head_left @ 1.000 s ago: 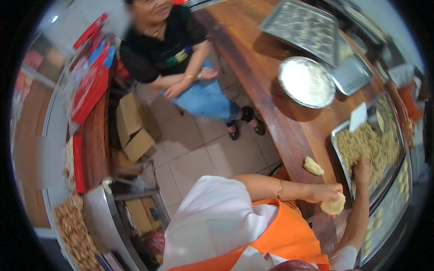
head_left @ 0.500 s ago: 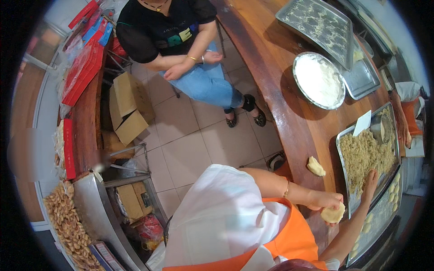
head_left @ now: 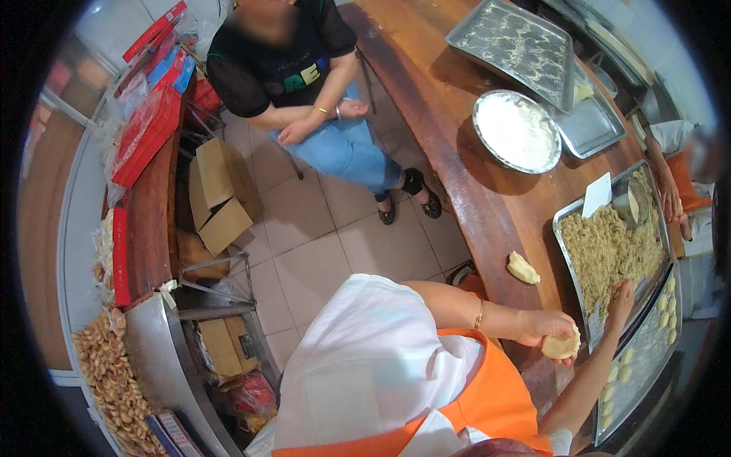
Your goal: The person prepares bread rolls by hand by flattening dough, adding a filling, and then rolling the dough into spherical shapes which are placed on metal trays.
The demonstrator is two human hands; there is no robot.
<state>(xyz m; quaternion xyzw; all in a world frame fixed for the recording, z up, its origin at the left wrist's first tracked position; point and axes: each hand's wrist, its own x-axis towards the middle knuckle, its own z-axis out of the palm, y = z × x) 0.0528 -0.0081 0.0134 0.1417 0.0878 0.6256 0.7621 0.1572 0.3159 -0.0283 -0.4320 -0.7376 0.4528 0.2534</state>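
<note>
My left hand (head_left: 545,326) cups a flat round of pale dough (head_left: 561,345), fingers curled under and around it, over the edge of the wooden table. My right hand (head_left: 620,302) reaches into the near side of a metal tray (head_left: 562,238) of crumbly yellow-brown filling (head_left: 613,251). Its fingers are bent together at the filling, the tips partly hidden. A lump of dough (head_left: 523,268) lies on the table to the left of the tray. In the filling stand a white flat scraper (head_left: 597,196) and a round metal bowl (head_left: 636,206).
Beside the filling, a tray (head_left: 620,411) holds several small pale dough pieces. Farther along the table (head_left: 449,129) are a bowl of white flour (head_left: 518,133) and a floured baking tray (head_left: 518,47). One person (head_left: 289,84) sits across the floor; another person's hand (head_left: 670,204) is beyond the filling tray.
My right hand has gone from stretched-out fingers to bent ones at the filling. My left hand has turned slightly, the dough round still in it. The whole view has shifted a little.
</note>
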